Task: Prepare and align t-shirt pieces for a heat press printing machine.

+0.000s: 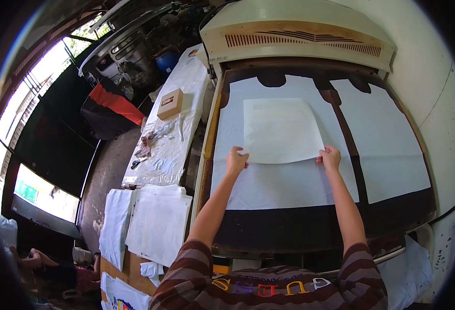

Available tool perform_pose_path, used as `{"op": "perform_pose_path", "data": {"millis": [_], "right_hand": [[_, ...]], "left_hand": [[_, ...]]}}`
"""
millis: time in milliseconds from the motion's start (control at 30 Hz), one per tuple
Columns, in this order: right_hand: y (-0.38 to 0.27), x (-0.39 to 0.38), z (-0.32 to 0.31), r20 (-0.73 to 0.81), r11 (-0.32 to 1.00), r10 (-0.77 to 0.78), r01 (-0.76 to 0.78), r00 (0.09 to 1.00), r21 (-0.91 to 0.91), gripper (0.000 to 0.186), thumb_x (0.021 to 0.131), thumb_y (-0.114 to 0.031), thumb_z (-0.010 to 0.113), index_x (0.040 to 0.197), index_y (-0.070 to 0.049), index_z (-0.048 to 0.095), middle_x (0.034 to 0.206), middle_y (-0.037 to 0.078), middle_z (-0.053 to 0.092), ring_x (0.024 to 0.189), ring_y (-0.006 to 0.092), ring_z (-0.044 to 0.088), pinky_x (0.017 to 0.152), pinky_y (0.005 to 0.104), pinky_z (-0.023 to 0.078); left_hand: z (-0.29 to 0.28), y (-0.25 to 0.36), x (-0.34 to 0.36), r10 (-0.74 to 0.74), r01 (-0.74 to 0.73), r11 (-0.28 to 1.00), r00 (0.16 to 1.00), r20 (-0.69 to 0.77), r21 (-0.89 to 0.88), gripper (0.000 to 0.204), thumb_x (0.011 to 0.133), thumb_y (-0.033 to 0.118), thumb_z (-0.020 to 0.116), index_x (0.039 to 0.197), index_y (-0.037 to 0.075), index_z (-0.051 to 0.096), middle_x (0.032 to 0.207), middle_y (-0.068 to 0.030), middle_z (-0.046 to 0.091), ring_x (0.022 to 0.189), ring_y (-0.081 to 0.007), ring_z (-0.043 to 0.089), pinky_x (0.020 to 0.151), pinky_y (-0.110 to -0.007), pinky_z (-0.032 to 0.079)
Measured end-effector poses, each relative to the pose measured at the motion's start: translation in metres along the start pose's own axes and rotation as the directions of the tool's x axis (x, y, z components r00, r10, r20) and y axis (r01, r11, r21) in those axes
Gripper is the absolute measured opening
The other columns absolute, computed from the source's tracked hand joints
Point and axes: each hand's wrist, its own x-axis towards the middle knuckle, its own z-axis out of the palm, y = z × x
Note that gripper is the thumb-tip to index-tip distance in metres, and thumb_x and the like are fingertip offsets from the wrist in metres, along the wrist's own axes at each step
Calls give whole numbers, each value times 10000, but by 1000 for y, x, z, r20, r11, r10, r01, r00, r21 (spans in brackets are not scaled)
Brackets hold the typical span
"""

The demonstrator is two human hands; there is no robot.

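With my left hand (237,160) I pinch the near left corner of a white sheet of paper (281,129). The near right corner is between the fingers of my right hand (330,157). Its near edge bows slightly, and faint marks show through. Beneath it lies a pale cut fabric panel (294,188), spread flat with a curved neck notch at its far edge. A second pale fabric panel (388,150) lies to the right, across a dark strip. Both rest on the dark bed (274,227) of a large flat press.
The press's cream vented housing (300,39) rises behind the bed. On the left, a plastic-covered table (188,98) bears a cardboard box (170,104) and scissors (136,164). Nearer are stacked white sheets (159,222) and folded white fabric (115,222). Another person (57,268) is at lower left.
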Motion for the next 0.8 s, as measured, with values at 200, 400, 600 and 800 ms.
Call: {"op": "perform_pose_path", "data": {"millis": [200, 400, 600, 800], "right_hand": [[-15, 29, 27, -41, 992, -82, 78, 996, -101, 215, 718, 42, 517, 921, 93, 569, 689, 119, 594, 491, 187, 608, 404, 271, 496], [-13, 40, 32, -49, 982, -137, 129, 989, -139, 209, 730, 39, 521, 927, 97, 564, 684, 126, 594, 492, 189, 609, 402, 270, 495], [-11, 36, 31, -32, 971, -122, 113, 992, -209, 206, 741, 25, 530, 935, 90, 554, 702, 137, 602, 483, 182, 603, 392, 272, 485], [-7, 36, 29, -12, 954, -100, 92, 995, -286, 233, 753, -43, 569, 964, 53, 550, 773, 138, 597, 532, 216, 606, 445, 303, 494]], "left_hand": [[6, 2, 46, 18, 4, 965, 997, -82, 261, 299, 693, 148, 650, 950, 8, 590, 752, -122, 641, 615, -219, 615, 584, -337, 480], [19, -4, 57, 68, -18, 925, 991, -117, 381, 290, 687, 175, 630, 951, 56, 605, 797, -107, 644, 781, -270, 611, 689, -364, 473], [17, -7, 58, 115, -47, 907, 983, -139, 419, 283, 688, 180, 623, 936, 43, 606, 780, -101, 635, 754, -255, 607, 675, -351, 470], [13, -10, 56, 174, -82, 900, 968, -180, 429, 276, 718, 200, 605, 938, 34, 609, 772, -112, 622, 747, -257, 599, 676, -353, 463]]}}
